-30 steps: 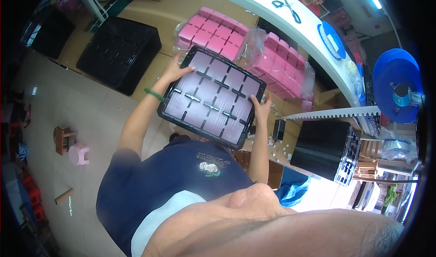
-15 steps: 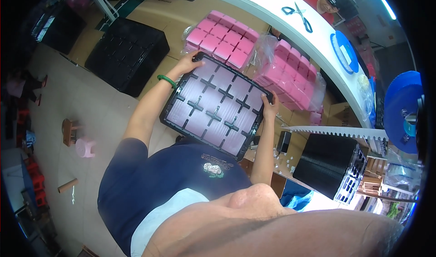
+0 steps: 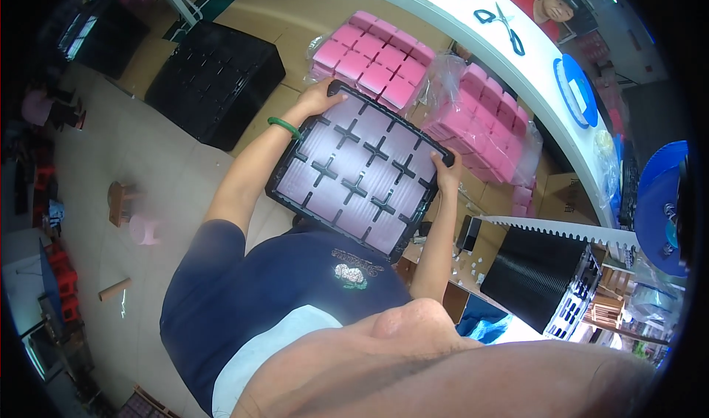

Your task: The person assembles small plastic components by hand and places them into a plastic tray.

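Both my hands hold a black plastic tray [image 3: 354, 187] with cross-shaped dividers, tilted in front of my body. Light purple-grey panels [image 3: 341, 156] show between the dividers. My left hand [image 3: 319, 99] is closed on the tray's far left corner, with the thumb over the rim; a green bangle [image 3: 284, 127] circles that wrist. My right hand [image 3: 446, 171] grips the far right corner, thumb on top. Just beyond the tray stand stacked pink foam blocks [image 3: 377, 60] and a second pink stack [image 3: 476, 126] partly covered in clear plastic.
A pile of black trays [image 3: 214, 82] stands at the left, another stack [image 3: 535, 278] at the right. Scissors [image 3: 502, 28] and a blue reel [image 3: 574, 89] lie on the curved white shelf [image 3: 443, 19]. A person in red [image 3: 550, 8] is behind it. A pink stool [image 3: 145, 228] stands on the floor.
The surroundings have shifted slightly rightward in the picture, with the tray and hands. Both hands keep their hold on the tray.
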A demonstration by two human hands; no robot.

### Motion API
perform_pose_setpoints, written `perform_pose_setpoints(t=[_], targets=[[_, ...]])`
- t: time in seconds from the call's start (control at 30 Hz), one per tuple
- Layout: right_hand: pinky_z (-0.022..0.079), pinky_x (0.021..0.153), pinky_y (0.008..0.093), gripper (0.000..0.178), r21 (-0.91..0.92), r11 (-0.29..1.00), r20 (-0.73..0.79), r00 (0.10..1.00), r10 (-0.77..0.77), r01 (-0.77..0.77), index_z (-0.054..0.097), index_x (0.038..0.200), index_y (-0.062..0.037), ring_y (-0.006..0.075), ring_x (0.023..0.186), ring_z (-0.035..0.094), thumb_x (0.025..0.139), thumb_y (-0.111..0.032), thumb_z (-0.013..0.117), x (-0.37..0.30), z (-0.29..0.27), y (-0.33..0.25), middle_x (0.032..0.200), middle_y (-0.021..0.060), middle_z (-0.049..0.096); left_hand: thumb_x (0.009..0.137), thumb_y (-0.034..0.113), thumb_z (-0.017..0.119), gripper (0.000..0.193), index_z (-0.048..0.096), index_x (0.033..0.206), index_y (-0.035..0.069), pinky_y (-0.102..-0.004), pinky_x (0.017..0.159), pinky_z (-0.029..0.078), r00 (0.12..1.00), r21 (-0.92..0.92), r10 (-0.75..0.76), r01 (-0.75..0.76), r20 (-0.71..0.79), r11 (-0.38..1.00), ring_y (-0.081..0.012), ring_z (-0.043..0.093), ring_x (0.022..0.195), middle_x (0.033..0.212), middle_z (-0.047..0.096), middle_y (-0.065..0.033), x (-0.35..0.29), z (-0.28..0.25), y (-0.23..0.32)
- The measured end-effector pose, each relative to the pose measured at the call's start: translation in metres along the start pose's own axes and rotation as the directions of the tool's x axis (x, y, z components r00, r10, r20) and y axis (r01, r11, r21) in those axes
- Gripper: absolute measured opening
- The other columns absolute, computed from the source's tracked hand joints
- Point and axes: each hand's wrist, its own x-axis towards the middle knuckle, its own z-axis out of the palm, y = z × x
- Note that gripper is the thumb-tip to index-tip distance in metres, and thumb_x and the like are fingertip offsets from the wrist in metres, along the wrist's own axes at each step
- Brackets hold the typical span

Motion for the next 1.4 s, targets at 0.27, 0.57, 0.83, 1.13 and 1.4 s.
perform_pose_setpoints(t=[0.27, 0.57, 0.83, 1.13, 1.4], targets=[[0.048, 0.089, 0.0318, 0.07, 0.088, 0.996, 0.161, 0.987, 0.002, -0.016, 0.046, 0.133, -0.0054, 0.0212, 0.102, 0.059, 0.074, -0.017, 0.083, -0.004, -0.01, -0.007, 0.114, 0.011, 0.061, 0.067, 0.055, 0.08, 0.099, 0.042, 0.138, -0.003, -0.0403, 0.105, 0.041, 0.998, 0.101, 0.015, -0.009, -0.063, 0.995, -0.0375, 0.052, 0.124, 0.134, 0.052, -0.0266, 0.007, 0.012, 0.002], [0.047, 0.09, 0.0312, 0.063, 0.061, 0.998, 0.061, 0.998, -0.019, 0.015, 0.05, 0.128, -0.0043, 0.0199, 0.101, 0.058, 0.076, -0.019, 0.083, 0.005, -0.004, 0.01, 0.111, 0.0105, 0.062, 0.07, 0.049, 0.081, 0.087, 0.049, 0.134, -0.002, -0.0389, 0.103, 0.042, 0.995, -0.09, 0.098, -0.1, -0.031, 0.991, -0.0353, 0.053, 0.123, 0.131, 0.055, -0.0254, 0.0, 0.01, 0.003], [0.046, 0.089, 0.0309, 0.055, 0.026, 0.996, 0.093, 0.992, -0.086, 0.084, 0.054, 0.119, -0.0016, 0.0195, 0.099, 0.058, 0.079, -0.027, 0.081, -0.01, -0.001, -0.007, 0.107, 0.0117, 0.062, 0.073, 0.05, 0.077, 0.084, 0.049, 0.136, 0.002, -0.0383, 0.103, 0.042, 0.999, -0.085, 0.037, -0.039, -0.026, 0.996, -0.0332, 0.056, 0.12, 0.128, 0.059, -0.0215, 0.002, 0.008, -0.003], [0.034, 0.108, 0.0382, 0.086, 0.088, 0.996, 0.094, 0.995, -0.023, 0.014, 0.036, 0.145, 0.0005, 0.0305, 0.132, 0.043, 0.079, -0.032, 0.08, -0.05, -0.019, 0.005, 0.139, 0.0217, 0.047, 0.09, 0.053, 0.058, 0.089, 0.026, 0.147, -0.007, -0.04, 0.109, 0.036, 0.988, -0.109, -0.044, 0.028, -0.151, 0.994, -0.0394, 0.046, 0.131, 0.143, 0.04, -0.0326, -0.093, 0.003, -0.014], [0.011, 0.117, 0.0531, 0.125, -0.479, 0.878, 0.122, 0.99, 0.071, -0.004, 0.015, 0.152, 0.0026, 0.0402, 0.146, 0.016, 0.061, -0.043, 0.087, -0.203, -0.02, -0.01, 0.154, 0.0272, 0.023, 0.087, 0.03, 0.071, 0.082, 0.027, 0.15, -0.001, -0.0365, 0.111, 0.033, 0.992, -0.308, -0.027, 0.064, 0.122, 0.949, -0.0291, 0.042, 0.135, 0.143, 0.044, -0.0234, -0.231, -0.026, 0.009]])
